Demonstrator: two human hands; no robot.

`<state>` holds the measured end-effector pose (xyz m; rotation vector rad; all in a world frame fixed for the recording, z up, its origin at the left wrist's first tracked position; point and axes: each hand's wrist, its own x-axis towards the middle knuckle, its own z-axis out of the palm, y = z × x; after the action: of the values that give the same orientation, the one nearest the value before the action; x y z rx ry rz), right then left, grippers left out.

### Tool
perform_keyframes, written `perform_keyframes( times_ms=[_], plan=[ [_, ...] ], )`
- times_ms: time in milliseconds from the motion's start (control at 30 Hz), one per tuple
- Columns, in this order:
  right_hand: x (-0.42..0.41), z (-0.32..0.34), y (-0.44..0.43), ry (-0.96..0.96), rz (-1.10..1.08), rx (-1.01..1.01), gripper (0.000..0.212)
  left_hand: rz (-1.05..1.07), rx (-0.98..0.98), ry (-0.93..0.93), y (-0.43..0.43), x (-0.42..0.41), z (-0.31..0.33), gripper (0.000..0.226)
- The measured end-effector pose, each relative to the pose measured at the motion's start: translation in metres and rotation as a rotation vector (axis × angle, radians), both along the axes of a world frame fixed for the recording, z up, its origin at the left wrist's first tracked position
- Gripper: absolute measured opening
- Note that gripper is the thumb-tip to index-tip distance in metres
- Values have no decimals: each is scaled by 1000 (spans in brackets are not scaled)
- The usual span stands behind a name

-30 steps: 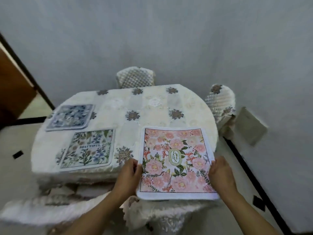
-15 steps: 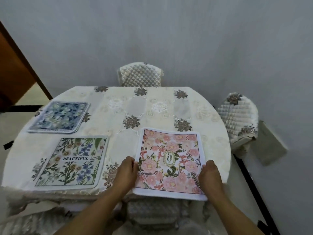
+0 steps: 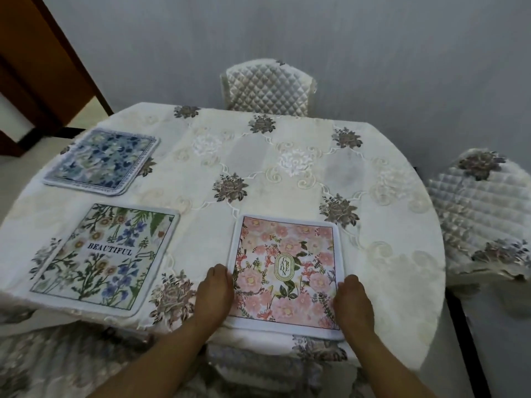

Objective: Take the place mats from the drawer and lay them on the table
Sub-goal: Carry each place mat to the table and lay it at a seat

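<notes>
Pink floral place mat (image 3: 283, 271) lies flat on the table (image 3: 396, 262), at the near edge in front of the person, its near border just over the rim. White border, pink blooms, green leaves. Centre oval label reads "GARDEN", letters stacked in two columns.

Left hand (image 3: 214, 294) rests against the mat's left edge, fingers curled down; thumb and fingertips hidden, so I cannot tell whether it pinches the edge or only presses on it. Right hand (image 3: 352, 297) sits likewise at the mat's right edge, knuckles up, fingers bent; grip cannot be told either. Both forearms enter from the bottom of the view.

To the left, apart from the pink mat, a second mat (image 3: 105, 257) lies flat at the near edge: white daisies, blue flowers, green stems, printed "BEAUTIFUL" in dark capitals. Behind it, farther left, a blue floral mat (image 3: 100, 160) lies flat; no writing legible on it.

Table wears a cream embroidered cloth (image 3: 258, 156) with grey-brown rose motifs. Quilted chair (image 3: 267, 87) at the far side; another quilted chair (image 3: 482, 208) at the right. Brown wooden door frame (image 3: 43, 67) top left.
</notes>
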<state>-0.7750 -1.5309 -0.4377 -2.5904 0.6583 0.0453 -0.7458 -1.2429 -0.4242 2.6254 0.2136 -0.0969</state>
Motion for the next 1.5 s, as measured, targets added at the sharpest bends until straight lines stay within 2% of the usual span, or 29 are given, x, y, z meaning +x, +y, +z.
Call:
perform_keyframes(
  times_ms=[133,200,267,367,433,633,867,933,1067,1133,1200,1300,1400,1500],
  plan=[
    [-6,-8,2,-90,-28,-16,16,4,150,-123,-4,-10,-17,10],
    [-10,-5,15,-166,4,-102,36,-22,172,-163,-13,-17,-22,34],
    [-18,0,43,-194,192,-138,52,-162,187,-195,-32,-27,-24,48],
    [-25,-11,88,-27,552,-102,61,-369,178,-184,-60,-40,-31,54],
    [-25,-23,99,72,645,-127,62,-419,199,-139,-69,-42,-36,55],
    [-33,-35,70,42,625,-222,64,-449,223,-142,-41,-42,-49,57],
    [-47,-30,11,88,550,-155,67,-433,179,-89,0,-40,-47,59],
    [-25,-25,13,61,559,-127,67,-452,185,-122,-7,-24,-44,61],
    [75,-15,41,-20,624,-108,59,-429,167,-152,-53,52,-41,59],
    [129,-11,58,-4,645,-102,59,-454,184,-168,-80,97,-39,58],
    [163,-9,67,54,643,-88,57,-548,289,-115,-97,128,-41,63],
    [175,-19,64,73,638,-84,55,-532,351,-90,-98,146,-50,62],
    [161,-33,43,-7,691,-171,61,-552,331,-132,-76,145,-51,58],
    [153,-40,0,-22,579,-222,63,-455,255,-137,-40,151,-47,56]
  ],
)
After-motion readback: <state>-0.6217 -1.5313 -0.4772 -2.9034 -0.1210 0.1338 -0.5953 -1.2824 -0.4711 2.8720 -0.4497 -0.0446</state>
